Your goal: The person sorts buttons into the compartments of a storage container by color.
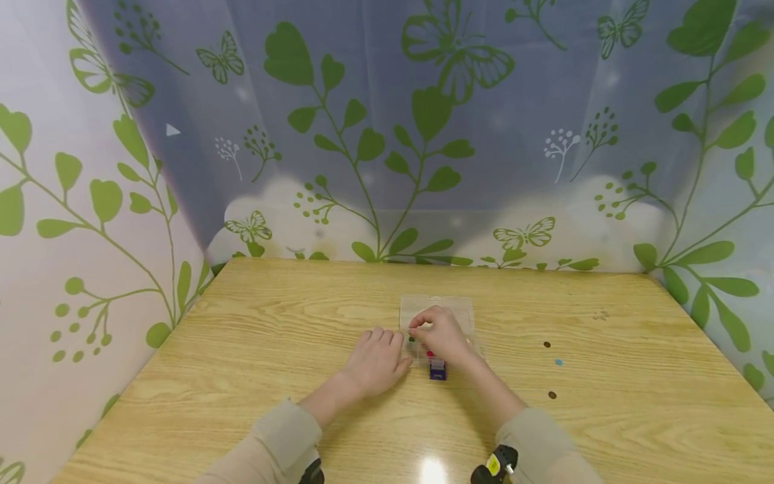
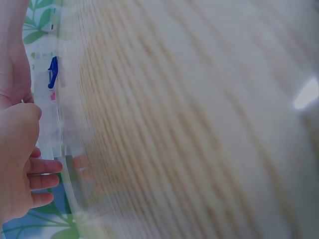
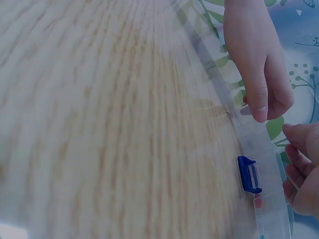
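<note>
A clear plastic box (image 1: 419, 356) lies on the table with its transparent lid (image 1: 459, 306) raised at the back. At its front is a dark blue latch (image 1: 438, 370). Inside show a red piece (image 1: 430, 353) and a small dark green one (image 1: 412, 339). My left hand (image 1: 375, 359) rests at the box's left end, its thumb by the front corner; several fingers look straight in the left wrist view. Over the left compartments is my right hand (image 1: 444, 336), thumb and forefinger tips close together. Whether something small lies between those tips is too small to tell.
To the right on the wooden table (image 1: 272, 323) lie a brown disc (image 1: 547, 344), a light blue disc (image 1: 559, 362) and another brown disc (image 1: 552, 395). Farther back are several pale small pieces (image 1: 600, 314). A leaf-patterned curtain (image 1: 375, 202) hangs behind the table.
</note>
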`<state>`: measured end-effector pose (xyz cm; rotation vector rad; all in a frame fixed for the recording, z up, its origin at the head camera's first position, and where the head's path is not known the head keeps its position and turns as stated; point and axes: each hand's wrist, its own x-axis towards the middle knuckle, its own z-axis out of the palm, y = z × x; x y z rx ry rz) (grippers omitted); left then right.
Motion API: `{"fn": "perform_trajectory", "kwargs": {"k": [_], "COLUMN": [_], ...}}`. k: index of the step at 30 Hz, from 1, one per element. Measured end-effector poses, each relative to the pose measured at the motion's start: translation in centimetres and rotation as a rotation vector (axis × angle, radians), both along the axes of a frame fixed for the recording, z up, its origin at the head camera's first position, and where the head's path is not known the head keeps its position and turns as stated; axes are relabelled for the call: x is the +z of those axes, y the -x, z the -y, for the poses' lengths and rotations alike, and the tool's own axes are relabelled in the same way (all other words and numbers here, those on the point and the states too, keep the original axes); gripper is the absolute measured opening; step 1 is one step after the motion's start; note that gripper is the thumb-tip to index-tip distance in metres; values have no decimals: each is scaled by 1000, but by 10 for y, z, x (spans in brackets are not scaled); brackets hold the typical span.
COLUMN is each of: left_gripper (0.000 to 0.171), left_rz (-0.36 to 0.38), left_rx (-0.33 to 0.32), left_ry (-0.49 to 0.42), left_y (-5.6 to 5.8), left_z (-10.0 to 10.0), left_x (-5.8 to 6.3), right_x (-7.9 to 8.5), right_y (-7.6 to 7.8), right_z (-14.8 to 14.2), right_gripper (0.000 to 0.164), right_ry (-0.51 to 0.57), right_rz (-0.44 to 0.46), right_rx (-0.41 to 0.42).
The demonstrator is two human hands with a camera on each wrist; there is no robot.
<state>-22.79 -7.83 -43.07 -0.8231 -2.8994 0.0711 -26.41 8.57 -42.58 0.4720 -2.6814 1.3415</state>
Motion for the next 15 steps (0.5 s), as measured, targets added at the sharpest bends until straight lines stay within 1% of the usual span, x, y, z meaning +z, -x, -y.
{"fn": "perform_trajectory", "kwargs": {"k": [8,15], "left_gripper": [46,47], "left_rz": [1,17], "left_rx": [-4,3], "left_ry": [-4,-8], "left_y": [1,0], "left_z": [0,-1], "left_x": [-1,0], "right_x": [1,2], "right_y": [-2,-1], "right_z": [-6,-24], "right_gripper": [4,7], "right_ry": [13,13], "right_rz": [25,22], "right_rx": [-47,-71]}}
